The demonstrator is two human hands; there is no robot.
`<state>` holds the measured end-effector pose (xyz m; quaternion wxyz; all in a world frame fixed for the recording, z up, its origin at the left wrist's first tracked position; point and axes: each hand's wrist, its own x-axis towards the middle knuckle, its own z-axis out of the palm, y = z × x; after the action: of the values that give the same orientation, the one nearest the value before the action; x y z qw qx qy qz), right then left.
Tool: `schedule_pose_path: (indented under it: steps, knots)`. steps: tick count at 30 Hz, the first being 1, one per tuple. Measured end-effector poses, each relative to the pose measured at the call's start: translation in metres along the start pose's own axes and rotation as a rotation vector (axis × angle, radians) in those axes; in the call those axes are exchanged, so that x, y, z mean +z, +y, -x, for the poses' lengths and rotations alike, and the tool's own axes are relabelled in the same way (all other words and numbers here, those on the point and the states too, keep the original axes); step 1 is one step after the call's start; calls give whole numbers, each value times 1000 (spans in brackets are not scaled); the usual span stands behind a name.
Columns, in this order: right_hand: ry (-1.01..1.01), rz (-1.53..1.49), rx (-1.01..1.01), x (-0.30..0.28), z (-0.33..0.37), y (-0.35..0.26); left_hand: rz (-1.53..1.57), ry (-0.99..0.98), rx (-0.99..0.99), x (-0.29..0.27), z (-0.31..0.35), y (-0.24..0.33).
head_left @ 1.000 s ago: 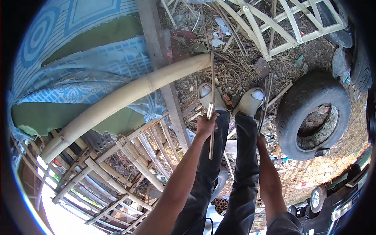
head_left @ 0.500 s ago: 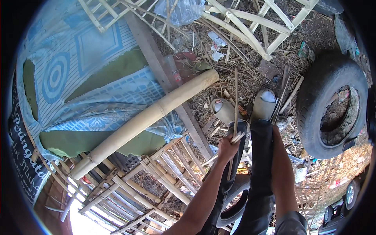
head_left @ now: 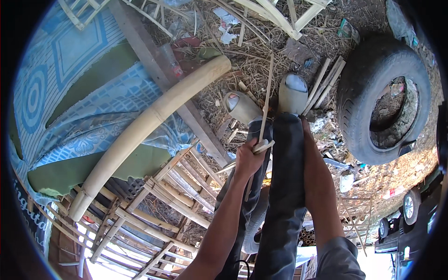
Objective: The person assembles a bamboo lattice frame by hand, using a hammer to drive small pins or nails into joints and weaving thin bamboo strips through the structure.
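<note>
My left hand (head_left: 250,157) is closed around a few short pale bamboo strips (head_left: 264,146), whose cut ends stick out past the fingers. A long thin bamboo stick (head_left: 268,95) runs upright beside that hand, passing close to my left shoe (head_left: 242,108); whether the fingers hold it too is unclear. My right hand (head_left: 304,125) reaches down along the outside of my right leg, its fingers mostly hidden. Just beyond it, several bamboo strips (head_left: 325,85) fan out beside my right shoe (head_left: 293,94); the grip on them cannot be made out.
A thick bamboo pole (head_left: 154,114) lies across a blue patterned cloth (head_left: 100,98) and a wooden beam (head_left: 144,51) on the left. Bamboo lattice frames (head_left: 163,210) stand lower left. An old tyre (head_left: 347,107) is at the right. Straw and litter cover the ground.
The view has shifted, so the scene sits further left and higher. The strips by my right shoe now show fanned apart. My left hand still holds its short strips.
</note>
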<state>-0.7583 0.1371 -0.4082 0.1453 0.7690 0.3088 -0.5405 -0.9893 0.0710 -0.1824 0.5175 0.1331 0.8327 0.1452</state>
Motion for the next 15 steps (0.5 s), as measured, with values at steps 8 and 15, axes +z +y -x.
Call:
schedule_pose_path:
  steps: [8,15]
  knots:
    - [10,-57,47,0,2,-3,70,-60,-80,-8,-6,1]
    - [12,86,114,-13,14,-9,39,-53,-71,-8,-6,5]
